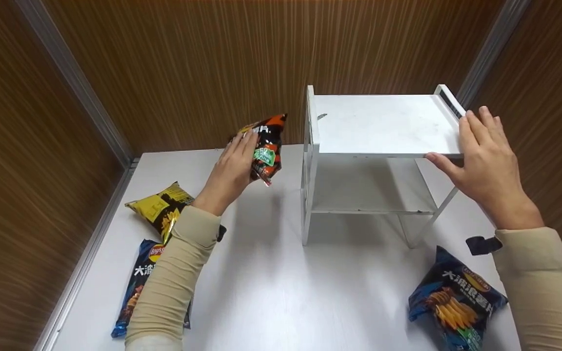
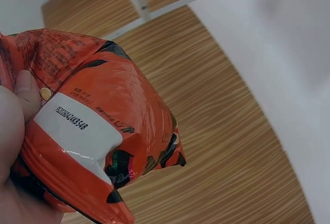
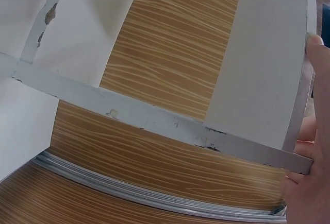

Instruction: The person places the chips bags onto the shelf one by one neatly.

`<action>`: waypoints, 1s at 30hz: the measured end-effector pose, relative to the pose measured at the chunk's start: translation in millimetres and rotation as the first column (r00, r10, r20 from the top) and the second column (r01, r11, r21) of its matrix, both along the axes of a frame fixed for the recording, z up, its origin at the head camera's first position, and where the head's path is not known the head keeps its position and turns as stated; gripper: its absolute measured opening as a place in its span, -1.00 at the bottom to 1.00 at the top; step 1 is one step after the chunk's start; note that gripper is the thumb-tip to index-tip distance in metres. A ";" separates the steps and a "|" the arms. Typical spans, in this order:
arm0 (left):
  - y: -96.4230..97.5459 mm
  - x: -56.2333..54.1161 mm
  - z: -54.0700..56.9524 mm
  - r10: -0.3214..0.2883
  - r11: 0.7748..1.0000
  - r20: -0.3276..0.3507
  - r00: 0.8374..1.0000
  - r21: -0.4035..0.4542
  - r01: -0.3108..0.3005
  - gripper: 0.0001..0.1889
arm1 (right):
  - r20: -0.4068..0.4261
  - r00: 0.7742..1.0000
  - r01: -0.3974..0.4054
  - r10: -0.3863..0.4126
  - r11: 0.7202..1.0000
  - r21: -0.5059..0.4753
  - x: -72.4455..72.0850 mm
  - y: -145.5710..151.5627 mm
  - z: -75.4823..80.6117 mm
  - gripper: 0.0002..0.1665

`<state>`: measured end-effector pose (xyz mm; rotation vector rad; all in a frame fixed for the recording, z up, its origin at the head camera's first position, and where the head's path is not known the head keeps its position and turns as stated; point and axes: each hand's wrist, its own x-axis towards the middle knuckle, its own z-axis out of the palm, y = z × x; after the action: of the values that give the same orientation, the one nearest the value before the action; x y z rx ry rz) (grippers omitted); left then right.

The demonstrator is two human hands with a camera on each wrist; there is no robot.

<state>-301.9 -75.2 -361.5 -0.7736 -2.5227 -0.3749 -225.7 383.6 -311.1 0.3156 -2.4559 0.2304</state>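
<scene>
My left hand (image 1: 230, 165) holds an orange and black bag of potato chips (image 1: 272, 141) in the air, left of the white two-tier shelf rack (image 1: 383, 124). In the left wrist view the thumb presses the bag's orange back (image 2: 139, 105), near a white printed label. The right hand (image 1: 493, 168) grips the front right corner of the rack's top board, thumb at the front edge and fingers over the raised side rail. From the right wrist, the hand wraps round the rack's white frame (image 3: 154, 121), whose paint is chipped.
A yellow and black chip bag (image 1: 156, 207) lies at the left of the white table (image 1: 261, 292). Below it is a blue chip bag (image 1: 137, 282), partly behind my left sleeve. Another blue chip bag (image 1: 456, 297) lies front right. Wood-patterned walls (image 1: 188, 63) enclose the table.
</scene>
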 end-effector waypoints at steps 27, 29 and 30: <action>32.9 7.5 105.2 -0.012 0.993 -0.075 0.997 -0.118 0.003 -0.30 | 0.027 1.000 -0.006 0.007 0.999 -0.034 -4.7 -4.5 -0.8 0.02; 37.7 9.1 110.2 -0.017 0.992 -0.086 0.996 -0.126 0.006 -0.30 | 0.027 1.000 -0.006 0.007 0.999 -0.034 -5.0 -5.2 -0.6 0.03; 40.7 10.1 112.6 -0.019 0.991 -0.092 0.996 -0.133 0.007 -0.29 | 0.028 1.000 -0.005 0.006 0.999 -0.034 -5.1 -5.4 -0.5 0.03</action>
<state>-291.8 -34.5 -248.9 -0.8379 -2.4750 -0.1728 -230.8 378.2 -311.6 0.3066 -2.4763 0.2811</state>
